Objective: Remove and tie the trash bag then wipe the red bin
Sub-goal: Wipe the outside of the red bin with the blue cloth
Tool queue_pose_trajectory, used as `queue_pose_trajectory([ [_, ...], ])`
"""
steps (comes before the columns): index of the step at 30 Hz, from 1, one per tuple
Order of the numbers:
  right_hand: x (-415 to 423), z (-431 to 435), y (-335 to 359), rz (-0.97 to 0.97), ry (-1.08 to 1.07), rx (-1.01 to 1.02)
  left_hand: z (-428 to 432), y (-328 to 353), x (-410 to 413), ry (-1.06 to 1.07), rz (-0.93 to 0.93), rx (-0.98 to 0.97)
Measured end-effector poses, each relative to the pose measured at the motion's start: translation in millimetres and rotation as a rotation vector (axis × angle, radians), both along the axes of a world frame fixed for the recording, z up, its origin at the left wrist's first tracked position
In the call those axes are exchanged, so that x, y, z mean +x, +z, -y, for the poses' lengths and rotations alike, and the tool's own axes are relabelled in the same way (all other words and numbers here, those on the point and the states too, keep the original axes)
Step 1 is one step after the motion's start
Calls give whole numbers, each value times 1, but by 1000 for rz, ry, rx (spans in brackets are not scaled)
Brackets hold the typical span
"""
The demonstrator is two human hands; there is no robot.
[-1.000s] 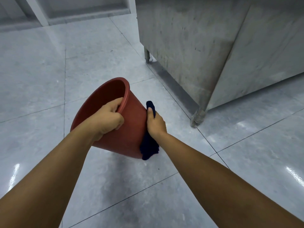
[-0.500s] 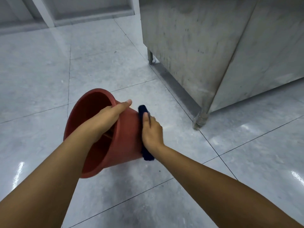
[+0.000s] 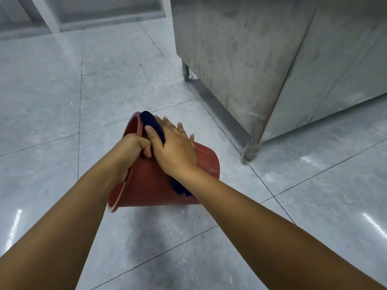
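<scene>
Right hand [image 3: 173, 147], flat-fingered, has swept the dark blue cloth [image 3: 151, 124] rimward over the round red plastic bin [image 3: 150, 185], left hand [image 3: 129, 151] gripping its rim; wiping advances.

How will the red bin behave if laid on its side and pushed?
Probably light: the left hand holds the red bin tilted by its rim. Its wall looks stiff under the right hand pressing the dark cloth. Round and tapered, it would likely roll in a curve.

A commercial kitchen, judging by the stainless steel cabinet [image 3: 272, 59] on legs over grey floor tiles [image 3: 41, 91].
</scene>
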State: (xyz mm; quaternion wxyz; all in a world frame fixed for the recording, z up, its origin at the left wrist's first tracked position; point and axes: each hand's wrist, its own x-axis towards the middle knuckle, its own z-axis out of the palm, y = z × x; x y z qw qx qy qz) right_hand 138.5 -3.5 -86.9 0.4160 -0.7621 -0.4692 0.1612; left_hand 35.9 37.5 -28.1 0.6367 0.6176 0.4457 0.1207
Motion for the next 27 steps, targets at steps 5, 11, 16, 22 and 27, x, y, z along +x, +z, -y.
queue_pose_trajectory([
  [5, 31, 15, -36, -3, -151, -65, -5, -5, 1, 77, -13, -9],
  [11, 57, 33, -62, -218, -350, -82, 0, -6, -3, 56, 8, -19],
  [16, 67, 46, -71, -297, -474, -116, 1, -14, 1, 22, 34, 26],
  [22, 64, 61, -48, -79, -459, 64, 2, -1, -1, 12, -18, 127],
  [27, 15, 29, 15, -30, -181, 297, 17, 15, 13, -88, -119, 257],
])
